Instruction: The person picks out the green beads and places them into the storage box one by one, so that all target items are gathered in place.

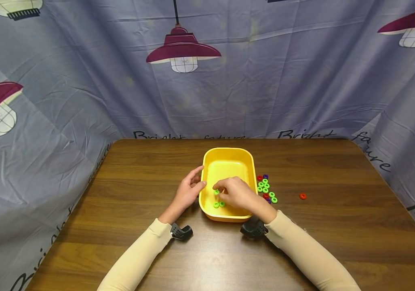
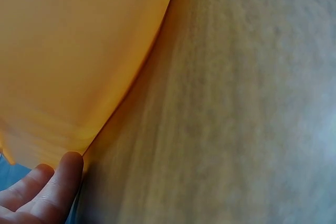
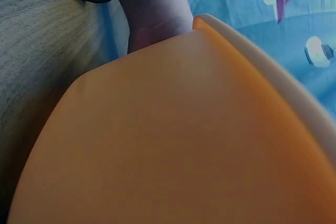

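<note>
A yellow plastic tray sits on the wooden table. My left hand rests at its left side, thumb tip over the rim and fingers along the outside; in the left wrist view two fairly straight fingers touch the tray's outer wall. Over the tray's inside, my right hand pinches a small green ring between its fingertips. Two more green rings lie on the tray floor below it. In the right wrist view, the tray's wall hides the right hand's fingers.
Just right of the tray, several green rings lie grouped with a few red rings and purple rings. An orange-red ring lies alone farther right. A lamp-printed curtain surrounds the table's back and sides.
</note>
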The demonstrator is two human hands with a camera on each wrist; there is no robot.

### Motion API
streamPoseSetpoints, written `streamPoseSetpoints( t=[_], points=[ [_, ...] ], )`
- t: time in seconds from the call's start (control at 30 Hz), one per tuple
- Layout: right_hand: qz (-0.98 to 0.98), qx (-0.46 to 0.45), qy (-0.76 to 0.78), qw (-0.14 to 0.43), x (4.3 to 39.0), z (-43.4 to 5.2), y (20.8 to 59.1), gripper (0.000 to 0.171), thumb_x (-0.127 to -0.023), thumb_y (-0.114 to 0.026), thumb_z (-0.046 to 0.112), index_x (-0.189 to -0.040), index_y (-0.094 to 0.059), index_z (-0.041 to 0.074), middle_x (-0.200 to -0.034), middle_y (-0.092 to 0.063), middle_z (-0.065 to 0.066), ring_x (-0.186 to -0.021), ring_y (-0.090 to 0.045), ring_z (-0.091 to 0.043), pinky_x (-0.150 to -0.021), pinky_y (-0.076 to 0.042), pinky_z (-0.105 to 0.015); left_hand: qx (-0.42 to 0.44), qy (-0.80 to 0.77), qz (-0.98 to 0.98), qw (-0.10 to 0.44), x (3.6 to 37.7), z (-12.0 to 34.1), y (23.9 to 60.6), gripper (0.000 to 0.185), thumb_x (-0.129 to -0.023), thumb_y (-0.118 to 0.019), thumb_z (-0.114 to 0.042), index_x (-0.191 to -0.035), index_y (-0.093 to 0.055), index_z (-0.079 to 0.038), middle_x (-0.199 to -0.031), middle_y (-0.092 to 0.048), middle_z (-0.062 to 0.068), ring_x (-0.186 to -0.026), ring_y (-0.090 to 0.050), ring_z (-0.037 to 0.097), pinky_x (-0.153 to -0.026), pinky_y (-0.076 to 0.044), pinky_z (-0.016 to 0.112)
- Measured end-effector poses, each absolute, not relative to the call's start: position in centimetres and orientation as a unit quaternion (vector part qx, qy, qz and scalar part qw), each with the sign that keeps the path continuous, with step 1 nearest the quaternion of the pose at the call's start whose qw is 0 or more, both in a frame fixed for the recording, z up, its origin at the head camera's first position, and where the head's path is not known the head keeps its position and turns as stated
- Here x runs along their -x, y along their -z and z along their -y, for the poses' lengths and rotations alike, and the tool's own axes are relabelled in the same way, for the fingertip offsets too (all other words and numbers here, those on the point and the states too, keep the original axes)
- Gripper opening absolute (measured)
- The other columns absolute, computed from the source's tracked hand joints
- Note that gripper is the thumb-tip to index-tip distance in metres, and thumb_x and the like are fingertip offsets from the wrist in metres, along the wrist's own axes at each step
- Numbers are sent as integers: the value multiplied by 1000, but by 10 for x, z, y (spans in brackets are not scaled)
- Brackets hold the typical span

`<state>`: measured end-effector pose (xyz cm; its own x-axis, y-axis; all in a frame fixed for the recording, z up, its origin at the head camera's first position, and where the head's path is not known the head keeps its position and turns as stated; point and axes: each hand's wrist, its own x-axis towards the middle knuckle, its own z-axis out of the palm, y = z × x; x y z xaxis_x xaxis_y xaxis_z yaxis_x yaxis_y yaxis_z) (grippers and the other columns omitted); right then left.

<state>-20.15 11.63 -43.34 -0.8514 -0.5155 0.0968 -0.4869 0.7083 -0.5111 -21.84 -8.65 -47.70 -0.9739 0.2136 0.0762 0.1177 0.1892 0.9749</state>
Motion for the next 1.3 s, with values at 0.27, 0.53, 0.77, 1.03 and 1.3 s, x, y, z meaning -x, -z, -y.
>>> streamPoseSetpoints(
  t=[0.27, 0.53, 0.77, 1.03, 1.3],
  points=[
    [-926, 272, 257, 44, 201, -115, 438, 19, -85, -77, 10, -104, -79, 6, -84, -75, -1, -75, -62, -11, -70, -53, -26, -110, -630, -768, 40, 219, 87, 478, 57, -96, -60, -4, -151, -46, -7, -124, -66, 32, -98, -72, 39, -78, -65, 38],
    [-929, 270, 245, 64, 201, -116, 440, 15, -85, -77, 9, -99, -79, 8, -79, -71, 1, -70, -56, -11, -64, -48, -25, -110, -633, -765, 45, 219, 87, 477, 56, -97, -60, -4, -151, -47, -9, -122, -67, 30, -96, -72, 35, -77, -64, 35],
    [-931, 268, 239, 71, 202, -115, 441, 14, -85, -76, 10, -99, -78, 9, -77, -69, 3, -69, -54, -11, -63, -45, -25, -112, -634, -764, 42, 219, 87, 478, 56, -97, -59, -4, -151, -47, -8, -122, -67, 32, -97, -72, 38, -78, -65, 37],
    [-933, 259, 238, 71, 202, -114, 441, 15, -85, -77, 9, -99, -79, 8, -77, -68, 2, -69, -54, -12, -64, -45, -26, -110, -634, -765, 40, 218, 87, 476, 56, -96, -60, -4, -151, -47, -8, -121, -67, 32, -97, -72, 37, -78, -65, 37],
    [-936, 260, 227, 61, 201, -114, 441, 13, -86, -77, 10, -98, -79, 9, -73, -66, 3, -67, -51, -11, -60, -42, -24, -104, -632, -767, 42, 218, 87, 476, 56, -97, -61, -5, -151, -48, -11, -123, -67, 29, -98, -72, 36, -79, -65, 39]
  ],
)
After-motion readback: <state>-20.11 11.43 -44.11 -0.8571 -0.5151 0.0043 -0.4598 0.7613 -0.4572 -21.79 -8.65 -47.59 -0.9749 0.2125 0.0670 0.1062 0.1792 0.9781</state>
